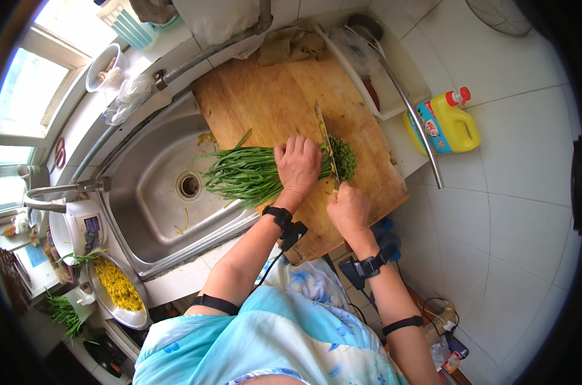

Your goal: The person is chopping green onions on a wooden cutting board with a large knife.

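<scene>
A thick bunch of garlic chives (pixel 243 170) lies across the wooden cutting board (pixel 259 102), its leaf tips hanging over the sink's edge. My left hand (pixel 299 163) presses down on the bunch near its right end, fingers curled over the leaves. In my right hand (pixel 349 208) is the handle of a kitchen knife (pixel 326 141), mostly hidden by the fist. The blade stands on edge just right of my left fingers and points away from me. Finely chopped chives (pixel 344 159) are heaped against the blade's right side.
The steel sink (pixel 156 237) is left of the board, with scraps near its drain. A metal bowl of yellow scrambled egg (pixel 116 282) sits at lower left. A yellow jug (pixel 458 125) and a white tray (pixel 393 96) with a metal-handled utensil are on the right.
</scene>
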`<state>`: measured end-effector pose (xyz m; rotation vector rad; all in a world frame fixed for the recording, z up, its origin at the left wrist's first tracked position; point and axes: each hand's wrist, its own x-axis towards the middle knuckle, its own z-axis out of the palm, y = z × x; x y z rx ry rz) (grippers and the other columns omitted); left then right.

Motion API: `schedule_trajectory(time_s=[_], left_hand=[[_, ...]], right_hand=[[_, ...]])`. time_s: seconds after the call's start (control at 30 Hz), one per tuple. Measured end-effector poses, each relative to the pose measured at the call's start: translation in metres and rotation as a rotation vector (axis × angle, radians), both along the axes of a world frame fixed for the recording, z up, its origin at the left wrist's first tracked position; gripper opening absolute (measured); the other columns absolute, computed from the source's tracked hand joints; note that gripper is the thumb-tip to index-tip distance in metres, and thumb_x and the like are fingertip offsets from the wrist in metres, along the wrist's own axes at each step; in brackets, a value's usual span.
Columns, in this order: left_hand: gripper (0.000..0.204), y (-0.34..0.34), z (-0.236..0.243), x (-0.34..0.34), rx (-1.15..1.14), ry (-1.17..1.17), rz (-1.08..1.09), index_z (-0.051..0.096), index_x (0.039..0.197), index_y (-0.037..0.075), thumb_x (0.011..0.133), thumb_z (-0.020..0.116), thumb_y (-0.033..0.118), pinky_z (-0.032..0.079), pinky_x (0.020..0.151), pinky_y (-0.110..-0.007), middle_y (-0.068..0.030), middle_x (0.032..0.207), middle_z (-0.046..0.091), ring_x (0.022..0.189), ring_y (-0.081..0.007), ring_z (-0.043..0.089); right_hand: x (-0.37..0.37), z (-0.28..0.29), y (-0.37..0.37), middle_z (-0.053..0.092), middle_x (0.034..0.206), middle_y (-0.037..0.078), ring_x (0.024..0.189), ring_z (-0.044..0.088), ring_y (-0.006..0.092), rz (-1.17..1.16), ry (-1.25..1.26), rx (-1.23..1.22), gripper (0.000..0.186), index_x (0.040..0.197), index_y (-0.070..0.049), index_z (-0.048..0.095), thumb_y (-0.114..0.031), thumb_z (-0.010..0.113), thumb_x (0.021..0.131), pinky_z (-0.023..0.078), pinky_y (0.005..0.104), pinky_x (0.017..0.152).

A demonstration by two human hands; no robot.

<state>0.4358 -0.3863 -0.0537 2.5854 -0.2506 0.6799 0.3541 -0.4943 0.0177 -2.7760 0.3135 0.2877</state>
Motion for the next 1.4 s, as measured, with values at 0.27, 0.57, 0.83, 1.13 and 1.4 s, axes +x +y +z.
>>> schedule_trajectory(time_s=[0.27,0.57,0.83,1.13,1.4], left_hand=[[0.012,0.002,-0.002,0.004,-0.031,-0.017,-0.013,0.055,0.08,0.01,0.082,0.066,0.014,0.041,0.08,-0.041,-0.0067,0.083,0.056,0.084,-0.0262,0.057],[0.013,0.001,-0.004,0.001,0.025,0.018,0.007,0.054,0.079,0.01,0.08,0.067,0.015,0.041,0.08,-0.041,-0.0059,0.082,0.056,0.083,-0.0255,0.056],[0.013,0.001,-0.003,0.001,-0.031,0.011,-0.01,0.055,0.081,0.01,0.08,0.066,0.016,0.04,0.08,-0.04,-0.0069,0.083,0.056,0.084,-0.0266,0.056],[0.013,0.001,0.002,0.001,-0.009,0.033,-0.011,0.055,0.082,0.01,0.081,0.066,0.016,0.04,0.082,-0.04,-0.0067,0.087,0.057,0.087,-0.026,0.056],[0.014,0.002,-0.005,0.003,-0.012,0.037,0.005,0.054,0.083,0.009,0.082,0.066,0.017,0.04,0.083,-0.041,-0.0085,0.087,0.058,0.088,-0.0266,0.056]], right_hand=[[-0.015,0.018,-0.008,0.064,0.066,0.024,0.065,0.065,0.0421,-0.036,-0.189,0.068,0.017,0.074,-0.001,0.062,-0.016,0.062,0.081,0.051,0.0516,0.06],[-0.042,0.022,-0.019,0.062,0.065,0.023,0.064,0.063,0.0428,-0.008,-0.083,0.135,0.017,0.072,-0.001,0.059,-0.015,0.063,0.081,0.05,0.0509,0.059],[-0.036,0.025,-0.018,0.064,0.068,0.024,0.067,0.064,0.0437,-0.003,0.018,0.145,0.017,0.073,0.0,0.06,-0.015,0.062,0.081,0.051,0.0513,0.061],[-0.001,-0.007,0.004,0.066,0.071,0.023,0.069,0.066,0.0422,-0.012,-0.061,-0.018,0.019,0.074,-0.001,0.062,-0.018,0.061,0.083,0.052,0.0518,0.063],[-0.029,0.022,-0.009,0.064,0.066,0.023,0.063,0.064,0.0436,0.008,-0.146,0.125,0.016,0.072,-0.001,0.06,-0.015,0.064,0.079,0.051,0.0516,0.058]])
